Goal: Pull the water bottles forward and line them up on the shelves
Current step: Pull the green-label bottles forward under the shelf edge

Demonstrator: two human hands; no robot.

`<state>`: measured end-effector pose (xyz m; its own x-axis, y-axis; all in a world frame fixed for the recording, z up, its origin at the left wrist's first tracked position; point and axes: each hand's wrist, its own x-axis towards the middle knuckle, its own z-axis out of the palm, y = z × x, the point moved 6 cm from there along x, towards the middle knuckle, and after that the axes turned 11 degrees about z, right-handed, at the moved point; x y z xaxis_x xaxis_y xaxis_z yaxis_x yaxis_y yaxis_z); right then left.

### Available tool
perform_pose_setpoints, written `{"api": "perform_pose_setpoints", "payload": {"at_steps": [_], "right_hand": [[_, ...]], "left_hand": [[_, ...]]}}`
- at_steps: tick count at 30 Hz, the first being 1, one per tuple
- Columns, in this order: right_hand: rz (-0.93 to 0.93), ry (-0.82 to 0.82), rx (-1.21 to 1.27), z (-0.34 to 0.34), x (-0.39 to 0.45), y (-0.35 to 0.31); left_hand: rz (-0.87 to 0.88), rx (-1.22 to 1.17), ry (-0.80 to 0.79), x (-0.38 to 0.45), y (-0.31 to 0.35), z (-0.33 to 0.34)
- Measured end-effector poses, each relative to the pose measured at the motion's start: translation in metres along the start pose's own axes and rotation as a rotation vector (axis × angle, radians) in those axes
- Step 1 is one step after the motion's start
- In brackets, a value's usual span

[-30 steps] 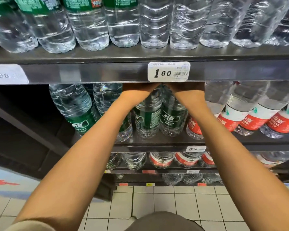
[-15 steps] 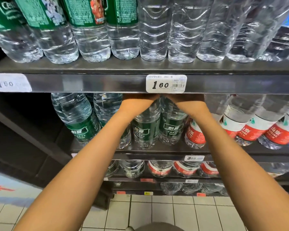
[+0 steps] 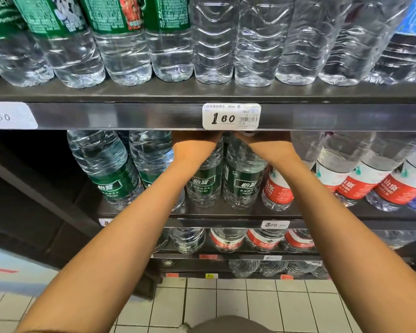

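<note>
Two tall green-label water bottles (image 3: 203, 186) (image 3: 244, 186) stand side by side on the middle shelf (image 3: 226, 213). Both my arms reach in to their tops. My left hand (image 3: 195, 140) is at the top of the left bottle and my right hand (image 3: 264, 140) at the top of the right one. The upper shelf's front rail (image 3: 130, 116) hides the fingers of both hands. Two more green-label bottles (image 3: 111, 174) (image 3: 151, 159) stand to the left, and red-label bottles (image 3: 276, 191) (image 3: 360, 183) to the right.
A packed row of bottles (image 3: 214, 44) fills the upper shelf, with price tags (image 3: 231, 116) on its rail. Lower shelves (image 3: 226, 255) hold more bottles. A dark gap (image 3: 34, 164) lies left of the middle row. White floor tiles (image 3: 226, 304) are below.
The shelves have slid lower in the view as my head tilted up. Both hands stay at the tops of the same two green-label bottles, which have hardly moved on the shelf.
</note>
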<state>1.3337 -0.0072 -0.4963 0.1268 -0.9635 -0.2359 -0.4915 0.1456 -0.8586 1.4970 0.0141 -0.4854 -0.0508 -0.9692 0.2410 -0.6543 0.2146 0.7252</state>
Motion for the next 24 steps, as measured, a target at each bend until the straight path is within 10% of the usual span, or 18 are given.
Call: {"api": "perform_pose_setpoints", "payload": {"at_steps": [5, 9, 13, 24], "right_hand": [[0.008, 0.136, -0.125, 0.002, 0.008, 0.005], [0.099, 0.156, -0.162, 0.006, 0.015, 0.011], [0.029, 0.208, -0.175, 0.005, 0.011, 0.007], [-0.072, 0.21, -0.158, -0.002, -0.004, -0.003]], "left_hand": [[-0.012, -0.199, 0.059, 0.003, -0.008, -0.007], [-0.237, 0.075, -0.115, -0.005, -0.025, 0.002], [0.15, -0.043, 0.125, 0.006, 0.004, -0.006], [0.173, -0.222, 0.226, 0.002, 0.002, -0.002]]}}
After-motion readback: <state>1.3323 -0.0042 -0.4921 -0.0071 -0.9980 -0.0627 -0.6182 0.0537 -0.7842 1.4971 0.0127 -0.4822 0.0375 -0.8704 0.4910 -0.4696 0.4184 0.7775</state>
